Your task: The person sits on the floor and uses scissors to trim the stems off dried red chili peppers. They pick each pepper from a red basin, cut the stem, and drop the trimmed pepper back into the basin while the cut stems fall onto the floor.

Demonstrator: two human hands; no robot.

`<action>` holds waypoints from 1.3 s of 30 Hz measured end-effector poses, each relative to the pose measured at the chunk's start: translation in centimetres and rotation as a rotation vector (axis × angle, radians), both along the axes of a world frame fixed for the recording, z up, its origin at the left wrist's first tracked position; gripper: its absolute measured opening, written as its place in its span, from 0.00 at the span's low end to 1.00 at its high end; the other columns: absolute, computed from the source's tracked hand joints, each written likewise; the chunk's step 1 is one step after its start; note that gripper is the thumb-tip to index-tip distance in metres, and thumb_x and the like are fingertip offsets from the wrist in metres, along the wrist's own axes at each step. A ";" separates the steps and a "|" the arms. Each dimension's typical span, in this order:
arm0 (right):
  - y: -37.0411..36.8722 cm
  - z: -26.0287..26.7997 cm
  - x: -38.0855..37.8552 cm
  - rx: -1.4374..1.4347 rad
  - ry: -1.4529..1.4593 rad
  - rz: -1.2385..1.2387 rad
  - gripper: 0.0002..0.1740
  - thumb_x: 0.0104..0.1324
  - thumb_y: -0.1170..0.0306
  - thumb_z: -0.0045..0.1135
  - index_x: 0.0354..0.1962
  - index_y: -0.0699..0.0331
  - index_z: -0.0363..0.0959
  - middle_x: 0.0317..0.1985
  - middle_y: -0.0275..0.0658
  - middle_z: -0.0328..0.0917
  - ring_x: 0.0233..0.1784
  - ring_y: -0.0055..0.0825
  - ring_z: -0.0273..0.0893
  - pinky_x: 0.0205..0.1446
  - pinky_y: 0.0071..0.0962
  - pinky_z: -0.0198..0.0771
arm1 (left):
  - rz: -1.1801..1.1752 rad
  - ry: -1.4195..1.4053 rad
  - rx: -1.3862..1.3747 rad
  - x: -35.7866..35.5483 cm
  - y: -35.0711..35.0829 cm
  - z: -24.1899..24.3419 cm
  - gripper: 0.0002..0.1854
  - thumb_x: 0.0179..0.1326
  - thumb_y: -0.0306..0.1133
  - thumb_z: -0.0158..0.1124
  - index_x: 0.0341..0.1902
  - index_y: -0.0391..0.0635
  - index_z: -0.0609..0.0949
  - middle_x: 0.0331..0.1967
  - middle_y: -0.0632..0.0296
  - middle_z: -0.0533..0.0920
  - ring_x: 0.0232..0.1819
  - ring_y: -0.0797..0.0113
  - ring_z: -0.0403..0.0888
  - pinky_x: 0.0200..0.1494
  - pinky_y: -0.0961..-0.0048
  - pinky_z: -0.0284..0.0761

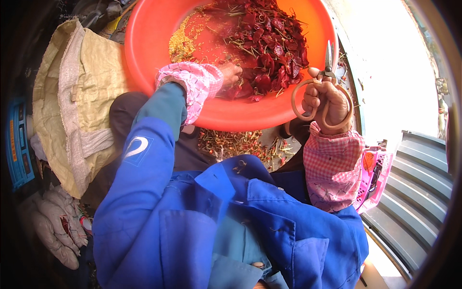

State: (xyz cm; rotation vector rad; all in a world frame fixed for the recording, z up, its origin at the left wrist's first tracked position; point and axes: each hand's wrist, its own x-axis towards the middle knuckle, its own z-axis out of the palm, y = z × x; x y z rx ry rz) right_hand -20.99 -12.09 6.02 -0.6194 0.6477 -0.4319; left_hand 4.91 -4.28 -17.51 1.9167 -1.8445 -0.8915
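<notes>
A wide orange-red plastic basin [249, 121] stands before me. Dried red chili peppers [267, 43], many with thin stems, are heaped in its right half. Loose yellow chili seeds [182, 41] are gathered on the left of its floor. My left hand [230, 74] reaches in at the near-left edge of the heap. Its fingers are curled against the peppers, and their tips are partly hidden, so a grip cannot be made out. Over the basin's right rim, my right hand [326, 101] holds scissors [328, 61] with large tan loop handles, blades pointing away from me.
An open woven sack [97, 79] leans at the basin's left. Chili stems and scraps [231, 142] litter the ground below the near rim. By my right elbow is a pink plastic basket [373, 177], beside a corrugated metal sheet [415, 188]. A blue crate [20, 144] stands far left.
</notes>
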 end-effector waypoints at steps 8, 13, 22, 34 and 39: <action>-0.4 -0.1 -0.3 0.033 -0.081 0.050 0.16 0.55 0.79 0.40 0.43 0.69 0.63 0.21 0.41 0.67 0.17 0.23 0.63 0.20 0.20 0.63 | 0.416 1.273 0.337 1.6 -0.8 6.6 0.06 0.54 0.30 0.56 0.30 0.40 0.76 0.11 0.71 0.67 0.10 0.84 0.59 0.09 0.85 0.54; -0.2 -0.6 0.0 -0.063 -0.027 0.063 0.15 0.56 0.77 0.42 0.43 0.68 0.64 0.21 0.39 0.67 0.16 0.22 0.63 0.20 0.19 0.62 | 0.466 1.609 0.291 1.3 0.5 11.0 0.05 0.57 0.30 0.52 0.29 0.43 0.73 0.12 0.73 0.63 0.09 0.84 0.56 0.10 0.84 0.52; 2.7 -2.5 2.8 -0.355 0.221 0.020 0.11 0.57 0.71 0.52 0.37 0.66 0.65 0.23 0.41 0.74 0.16 0.20 0.70 0.18 0.17 0.68 | 0.440 1.537 -0.040 -5.2 3.2 16.6 0.04 0.58 0.31 0.54 0.31 0.45 0.73 0.14 0.72 0.67 0.12 0.83 0.59 0.12 0.85 0.55; 3.7 -1.3 1.9 -0.443 0.032 0.289 0.16 0.50 0.78 0.52 0.39 0.72 0.65 0.21 0.37 0.71 0.17 0.20 0.68 0.18 0.16 0.61 | 0.540 1.731 -0.138 -7.6 5.9 18.4 0.06 0.59 0.32 0.52 0.33 0.43 0.73 0.15 0.70 0.67 0.10 0.83 0.57 0.10 0.85 0.52; 4.1 1.3 -0.4 -0.691 0.236 0.780 0.16 0.51 0.76 0.50 0.40 0.68 0.67 0.17 0.31 0.68 0.15 0.15 0.63 0.16 0.15 0.57 | 0.423 1.870 -0.049 -6.0 8.2 20.7 0.12 0.61 0.38 0.49 0.25 0.45 0.71 0.13 0.71 0.65 0.11 0.83 0.56 0.10 0.85 0.51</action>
